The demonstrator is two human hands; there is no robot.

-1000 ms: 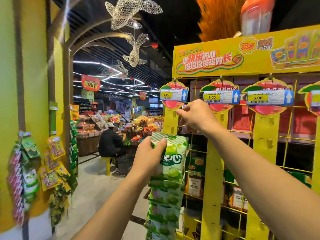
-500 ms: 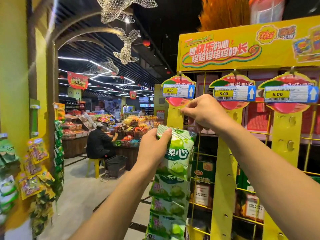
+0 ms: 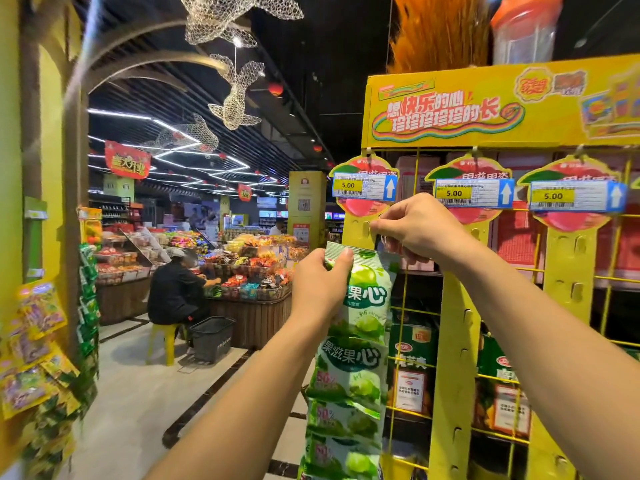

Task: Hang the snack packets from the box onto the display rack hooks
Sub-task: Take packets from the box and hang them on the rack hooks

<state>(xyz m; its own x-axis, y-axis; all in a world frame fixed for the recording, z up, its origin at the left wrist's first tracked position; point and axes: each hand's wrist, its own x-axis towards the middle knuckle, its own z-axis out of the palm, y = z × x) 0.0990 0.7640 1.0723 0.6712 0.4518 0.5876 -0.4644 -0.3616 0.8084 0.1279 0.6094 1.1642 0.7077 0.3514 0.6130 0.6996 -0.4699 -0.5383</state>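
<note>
A chain of several green snack packets hangs down in front of the yellow display rack. My left hand grips the top packet at its upper left corner. My right hand pinches the packet's sealed top edge against the leftmost yellow hanging strip, just under the first 5.00 price tag. The hook itself is hidden behind my right fingers. The box is out of view.
Two more yellow strips with hooks hang to the right, bare. Boxed goods sit behind the rack's wire grid. Snack strips hang on the left wall. A person sits on a yellow stool by a produce stand.
Both hands have shifted left and slightly up with the packet chain, from beside the second strip to the leftmost strip. The camera has swung a little to the right.
</note>
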